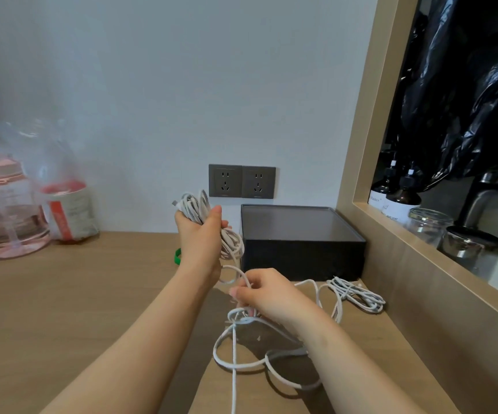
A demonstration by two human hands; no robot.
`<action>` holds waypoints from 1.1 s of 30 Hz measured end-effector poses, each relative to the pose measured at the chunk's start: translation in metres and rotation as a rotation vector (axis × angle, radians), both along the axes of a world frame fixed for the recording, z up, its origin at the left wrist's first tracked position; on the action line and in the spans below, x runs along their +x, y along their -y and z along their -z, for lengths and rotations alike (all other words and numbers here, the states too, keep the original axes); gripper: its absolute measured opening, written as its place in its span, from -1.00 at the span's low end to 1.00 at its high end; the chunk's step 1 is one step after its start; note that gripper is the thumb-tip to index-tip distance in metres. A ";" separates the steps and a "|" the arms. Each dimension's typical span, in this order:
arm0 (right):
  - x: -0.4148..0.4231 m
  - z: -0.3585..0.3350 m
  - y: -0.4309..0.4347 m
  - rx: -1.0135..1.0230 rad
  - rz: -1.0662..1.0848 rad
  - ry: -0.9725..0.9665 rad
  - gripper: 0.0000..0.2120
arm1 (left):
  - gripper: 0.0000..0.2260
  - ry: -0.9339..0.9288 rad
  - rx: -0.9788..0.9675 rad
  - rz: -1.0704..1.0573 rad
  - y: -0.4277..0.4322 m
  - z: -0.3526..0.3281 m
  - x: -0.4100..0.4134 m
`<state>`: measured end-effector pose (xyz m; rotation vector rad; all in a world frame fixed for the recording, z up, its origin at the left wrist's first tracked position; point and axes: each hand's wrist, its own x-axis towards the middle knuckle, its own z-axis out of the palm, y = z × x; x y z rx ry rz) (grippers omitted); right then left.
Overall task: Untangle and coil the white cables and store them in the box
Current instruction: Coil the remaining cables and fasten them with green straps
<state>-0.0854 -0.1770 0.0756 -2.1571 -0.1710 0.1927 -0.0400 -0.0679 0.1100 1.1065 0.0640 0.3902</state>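
Fingers [243, 292] pinch white cable [233, 369] trailing below them.

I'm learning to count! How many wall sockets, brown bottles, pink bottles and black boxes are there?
Wall sockets: 2
Brown bottles: 2
Pink bottle: 1
Black box: 1
Total: 6

The left hand [199, 237] and the right hand [268, 294] are bare. So are the left forearm [152, 339] and the right forearm [349, 366], uncovered all the way to the lower edge of the view. Both arms are slim and smooth. The fingernails [218, 208] that show, on the left thumb and on a right fingertip, look plain.
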 end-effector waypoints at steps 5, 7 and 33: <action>-0.003 -0.007 0.005 -0.004 -0.082 0.025 -0.79 | -0.83 -0.032 -0.321 0.022 -0.012 -0.006 0.012; -0.004 -0.011 0.008 0.005 -0.102 0.064 -0.76 | -0.83 -0.019 -0.352 -0.001 -0.017 -0.007 0.013; 0.011 -0.014 0.015 0.378 0.379 0.044 -0.89 | -0.72 -0.214 -0.405 0.582 -0.015 -0.016 -0.010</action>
